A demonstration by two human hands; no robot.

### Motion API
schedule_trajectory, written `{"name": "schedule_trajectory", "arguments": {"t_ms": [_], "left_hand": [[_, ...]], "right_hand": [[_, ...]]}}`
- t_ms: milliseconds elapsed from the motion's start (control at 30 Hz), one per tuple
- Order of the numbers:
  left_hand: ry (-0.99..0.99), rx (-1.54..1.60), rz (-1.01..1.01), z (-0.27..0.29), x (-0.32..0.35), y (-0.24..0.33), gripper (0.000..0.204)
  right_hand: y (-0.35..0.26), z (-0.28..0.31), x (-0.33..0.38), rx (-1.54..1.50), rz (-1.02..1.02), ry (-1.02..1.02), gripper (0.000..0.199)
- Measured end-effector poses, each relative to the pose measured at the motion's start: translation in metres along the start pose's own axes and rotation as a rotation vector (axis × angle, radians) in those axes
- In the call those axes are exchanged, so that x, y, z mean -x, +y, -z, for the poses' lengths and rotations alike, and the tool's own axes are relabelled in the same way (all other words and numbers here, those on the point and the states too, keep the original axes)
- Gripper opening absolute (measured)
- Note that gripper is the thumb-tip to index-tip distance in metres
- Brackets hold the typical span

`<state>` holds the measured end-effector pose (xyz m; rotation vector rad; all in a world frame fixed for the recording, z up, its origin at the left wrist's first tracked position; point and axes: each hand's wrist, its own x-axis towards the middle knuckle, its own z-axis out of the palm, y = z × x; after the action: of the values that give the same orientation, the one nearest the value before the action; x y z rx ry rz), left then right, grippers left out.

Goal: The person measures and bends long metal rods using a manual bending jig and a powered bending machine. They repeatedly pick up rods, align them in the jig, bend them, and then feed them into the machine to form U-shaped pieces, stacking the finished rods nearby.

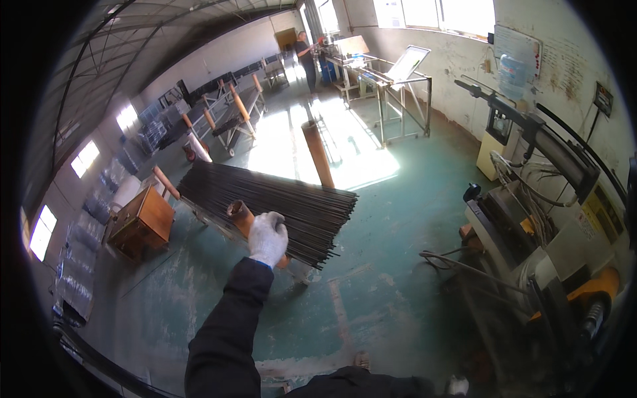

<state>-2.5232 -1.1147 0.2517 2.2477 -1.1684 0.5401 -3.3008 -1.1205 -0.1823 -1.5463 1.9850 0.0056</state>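
Note:
My left hand (269, 239), in a whitish work glove, reaches forward from a dark sleeve. Its fingers are closed round a brown tube (239, 215) that stands up at the near side of a rack. Just beyond the hand lies a wide bundle of long, thin black rods (279, 205), their ends fanned unevenly toward the right. A second brown tube (319, 154) rises at the far side of the bundle. At the bottom edge a small whitish patch, apparently my gloved right hand (458, 385), barely shows; its fingers cannot be made out.
A wooden cabinet (142, 222) stands left of the rack. On the right is a machine (511, 232) with cables and hoses. Further off are metal frame tables (405, 99), another rack with brown posts (239, 103), and a person (305, 60). Plastic-wrapped goods (83, 249) line the left wall.

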Motion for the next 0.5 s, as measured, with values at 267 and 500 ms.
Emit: {"name": "schedule_trajectory", "arguments": {"t_ms": [267, 500], "left_hand": [[-0.079, -0.279, 0.244, -0.026, -0.101, -0.180, 0.026], [-0.139, -0.405, 0.355, -0.102, -0.149, -0.273, 0.040]], "right_hand": [[-0.289, -0.029, -0.033, -0.266, 0.275, -0.097, 0.041], [-0.622, -0.049, -0.070, -0.149, 0.512, -0.281, 0.055]]}}
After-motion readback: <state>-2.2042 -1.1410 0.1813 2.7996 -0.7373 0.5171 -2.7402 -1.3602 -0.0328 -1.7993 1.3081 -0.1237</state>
